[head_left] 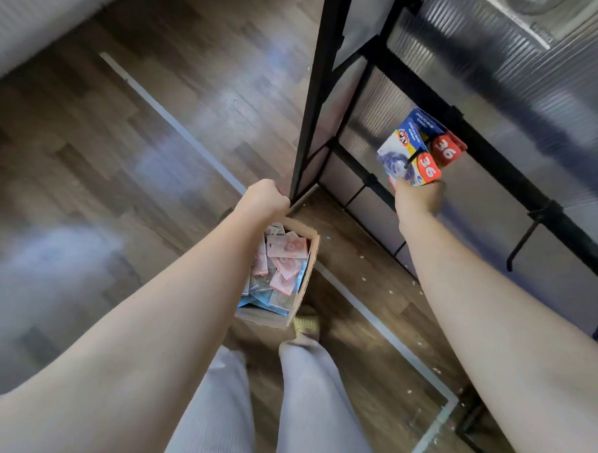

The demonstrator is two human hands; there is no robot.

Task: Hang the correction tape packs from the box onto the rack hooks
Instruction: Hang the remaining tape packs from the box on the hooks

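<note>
My right hand [418,200] grasps a correction tape pack [407,152] at a rack hook [418,155]; my left hand [265,199] grips the rack post [310,124] edge above the open box [299,296] on the floor

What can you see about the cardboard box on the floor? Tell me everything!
The cardboard box is brown and open at the top, standing on the wooden floor by the foot of the black rack. It is filled with a loose jumble of flat packs, some pink, some blue. The left hand and forearm cover its upper left part; whether they touch it cannot be told. A foot sits just beside its near corner.
</note>
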